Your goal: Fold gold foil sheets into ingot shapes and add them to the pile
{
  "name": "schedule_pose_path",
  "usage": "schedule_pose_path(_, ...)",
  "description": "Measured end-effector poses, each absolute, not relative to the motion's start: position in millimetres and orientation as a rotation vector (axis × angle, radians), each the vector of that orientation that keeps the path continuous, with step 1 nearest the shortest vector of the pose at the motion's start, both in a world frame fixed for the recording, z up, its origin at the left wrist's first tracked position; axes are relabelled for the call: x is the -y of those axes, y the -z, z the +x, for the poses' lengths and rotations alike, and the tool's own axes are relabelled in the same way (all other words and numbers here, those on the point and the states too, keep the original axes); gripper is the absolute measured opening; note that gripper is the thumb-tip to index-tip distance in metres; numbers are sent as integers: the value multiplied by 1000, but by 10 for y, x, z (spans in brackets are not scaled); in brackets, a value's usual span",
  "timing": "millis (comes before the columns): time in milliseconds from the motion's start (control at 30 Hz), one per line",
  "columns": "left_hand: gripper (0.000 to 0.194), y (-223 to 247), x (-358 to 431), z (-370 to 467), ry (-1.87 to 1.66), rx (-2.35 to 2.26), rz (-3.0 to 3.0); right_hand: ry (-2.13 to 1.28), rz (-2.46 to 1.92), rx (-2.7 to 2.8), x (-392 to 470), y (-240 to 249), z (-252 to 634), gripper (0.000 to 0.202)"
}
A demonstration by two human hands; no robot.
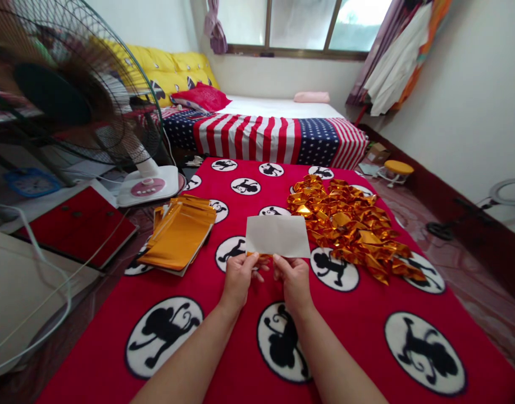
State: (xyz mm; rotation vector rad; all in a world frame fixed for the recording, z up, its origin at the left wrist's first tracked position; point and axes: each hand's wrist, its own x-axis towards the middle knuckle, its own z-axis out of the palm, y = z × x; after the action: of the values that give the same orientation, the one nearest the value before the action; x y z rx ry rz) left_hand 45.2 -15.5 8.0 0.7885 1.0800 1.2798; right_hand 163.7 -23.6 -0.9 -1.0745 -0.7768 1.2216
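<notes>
Paper (pixel 278 235), 1 sheet, 2 hands (pixel 239 276) (pixel 295 278) pinching.

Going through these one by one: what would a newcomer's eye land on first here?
Probably the heap of shiny, crumpled-looking orange-gold foil pieces, spread over the right side of the red cloth with its black monkey prints. Next, the pale sheet at the centre, its near edge pinched between the left hand and right hand. Then the big fan at upper left, beyond the flat orange stack.
</notes>
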Motion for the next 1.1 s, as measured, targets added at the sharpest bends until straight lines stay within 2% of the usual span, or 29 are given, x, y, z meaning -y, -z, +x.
schedule_pose_path(267,43,-1,162,395,-1271,-1030,863,-1222,-1066,763,239,8,1636,30)
schedule_pose_path(433,57,-43,137,370,-1288,-1056,876,-1199,-1061,723,229,15,1669,27)
schedule_pose_path(633,35,-58,124,376,-1241,-1246,1070,-1189,-1066,748,230,-24,1655,27)
schedule_pose_path(1100,33,-62,161,453,-1243,-1229,1044,-1200,-1082,775,248,-23,1620,27)
